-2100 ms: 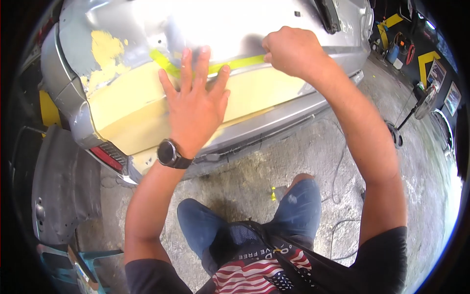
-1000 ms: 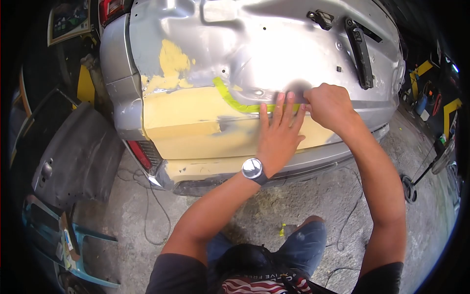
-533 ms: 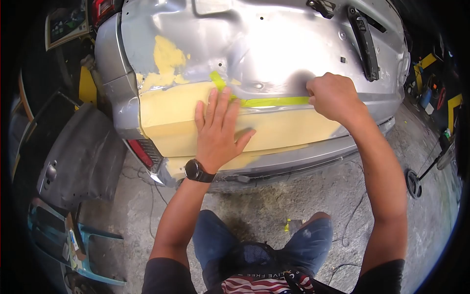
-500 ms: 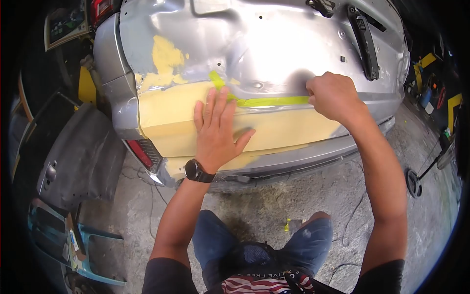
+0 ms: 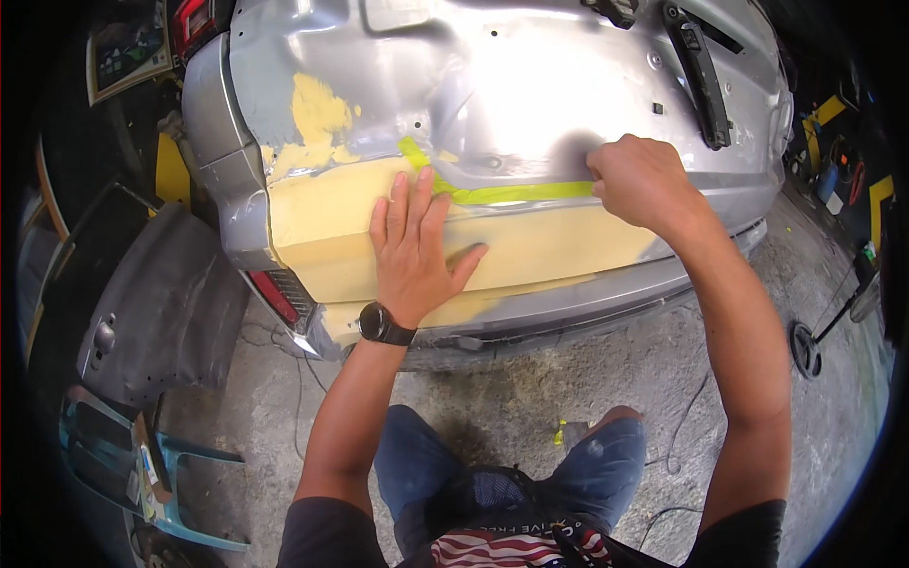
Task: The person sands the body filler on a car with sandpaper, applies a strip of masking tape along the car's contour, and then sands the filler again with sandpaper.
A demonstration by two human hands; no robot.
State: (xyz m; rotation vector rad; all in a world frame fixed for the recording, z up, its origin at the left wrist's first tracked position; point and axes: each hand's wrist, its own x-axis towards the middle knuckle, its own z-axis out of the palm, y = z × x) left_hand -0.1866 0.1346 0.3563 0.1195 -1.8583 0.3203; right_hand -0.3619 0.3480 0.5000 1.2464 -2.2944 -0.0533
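Fingers straight, the left hand [image 5: 411, 257] rests at a neon-yellow tape strip [image 5: 525, 193] on a silver, cream-patched car panel [image 5: 511, 104]; the right hand [image 5: 642, 185], curled, grips the tape's end above grey concrete floor [image 5: 540, 390].

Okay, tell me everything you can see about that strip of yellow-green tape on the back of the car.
The tape is a narrow, flat, bright yellow-green band that looks like masking tape. Its upper-left end lies on the silver panel; from there it slants down, bends, and runs nearly straight rightward above the pale yellow area. The left hand has its fingertips at the slanted part, and the closed right hand hides the other end. Whether it's stuck down all along isn't clear.
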